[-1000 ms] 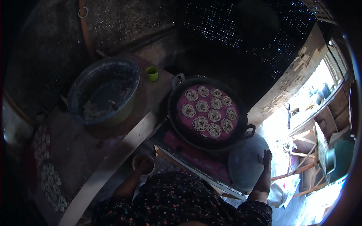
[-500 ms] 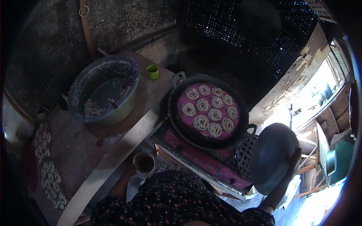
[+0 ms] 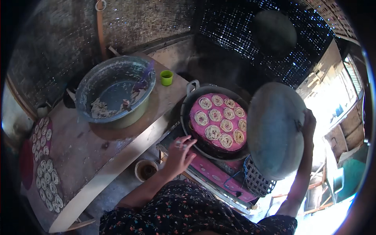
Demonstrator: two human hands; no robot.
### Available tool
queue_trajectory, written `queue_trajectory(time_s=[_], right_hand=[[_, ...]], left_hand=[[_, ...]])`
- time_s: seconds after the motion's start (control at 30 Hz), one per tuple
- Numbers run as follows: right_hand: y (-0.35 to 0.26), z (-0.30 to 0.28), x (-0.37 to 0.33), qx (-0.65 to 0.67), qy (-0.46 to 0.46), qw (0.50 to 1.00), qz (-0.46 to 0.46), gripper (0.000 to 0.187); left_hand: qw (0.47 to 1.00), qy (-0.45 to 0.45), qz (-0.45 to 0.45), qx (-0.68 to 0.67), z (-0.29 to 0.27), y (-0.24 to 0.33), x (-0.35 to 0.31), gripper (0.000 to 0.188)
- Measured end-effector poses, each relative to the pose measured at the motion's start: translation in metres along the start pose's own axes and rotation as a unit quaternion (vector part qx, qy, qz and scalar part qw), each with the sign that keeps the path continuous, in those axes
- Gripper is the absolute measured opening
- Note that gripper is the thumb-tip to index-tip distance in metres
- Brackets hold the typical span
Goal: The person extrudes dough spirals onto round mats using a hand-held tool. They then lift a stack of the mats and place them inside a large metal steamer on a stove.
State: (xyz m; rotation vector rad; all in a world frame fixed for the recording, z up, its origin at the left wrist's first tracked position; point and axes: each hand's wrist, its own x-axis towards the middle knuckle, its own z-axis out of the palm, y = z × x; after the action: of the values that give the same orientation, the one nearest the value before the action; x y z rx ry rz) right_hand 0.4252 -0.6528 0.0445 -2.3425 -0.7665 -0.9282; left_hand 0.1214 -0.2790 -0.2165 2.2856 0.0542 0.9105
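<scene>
My right hand [image 3: 309, 123] grips a large round grey metal lid [image 3: 274, 133] at its right side. The lid is tilted up on edge to the right of a dark two-handled wok [image 3: 187, 109], overlapping the wok's right rim from this view. My left hand [image 3: 182, 153] is at the wok's lower left rim, fingers spread and holding nothing; I cannot tell whether they touch it. Inside the wok, a round pink sheet [image 3: 234, 147] bears several pale coiled noodle nests [image 3: 212, 132]. A pink stove [image 3: 215, 176] stands under the wok.
On the left table [image 3: 113, 150], a big basin [image 3: 129, 119] contains pale dough-like remnants beside a green cup [image 3: 166, 78]. More coiled nests [image 3: 47, 178] lie at the table's far left. A bucket [image 3: 145, 170] sits below; a dark basket [image 3: 258, 180] hangs by the stove.
My left hand has come up from beside the bucket to the wok's lower left rim. The lid in my right hand has risen and moved left toward the wok. The view has shifted slightly.
</scene>
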Motion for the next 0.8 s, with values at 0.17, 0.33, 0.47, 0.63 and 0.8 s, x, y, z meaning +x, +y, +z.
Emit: queue_trajectory(time_s=[0.17,0.33,0.47,0.63,0.8], right_hand=[[-0.058,0.105,0.028,0.048,-0.005,0.995,-0.090,0.020],[-0.120,0.190,0.027,0.102,-0.044,0.985,-0.134,0.018],[-0.137,0.239,0.023,0.117,-0.070,0.979,-0.152,0.020],[-0.151,0.270,0.016,0.104,-0.114,0.975,-0.157,0.021],[-0.146,0.289,0.014,0.094,-0.119,0.976,-0.155,0.023]], left_hand=[[0.995,-0.016,0.025,0.095,0.010,0.032,0.012,0.069],[0.993,0.006,-0.022,0.117,0.019,0.018,0.005,0.070],[0.990,0.021,-0.054,0.128,0.028,0.000,-0.002,0.067],[0.987,0.016,-0.076,0.140,0.040,-0.016,-0.014,0.062],[0.986,0.008,-0.090,0.141,0.044,-0.018,-0.018,0.057]])
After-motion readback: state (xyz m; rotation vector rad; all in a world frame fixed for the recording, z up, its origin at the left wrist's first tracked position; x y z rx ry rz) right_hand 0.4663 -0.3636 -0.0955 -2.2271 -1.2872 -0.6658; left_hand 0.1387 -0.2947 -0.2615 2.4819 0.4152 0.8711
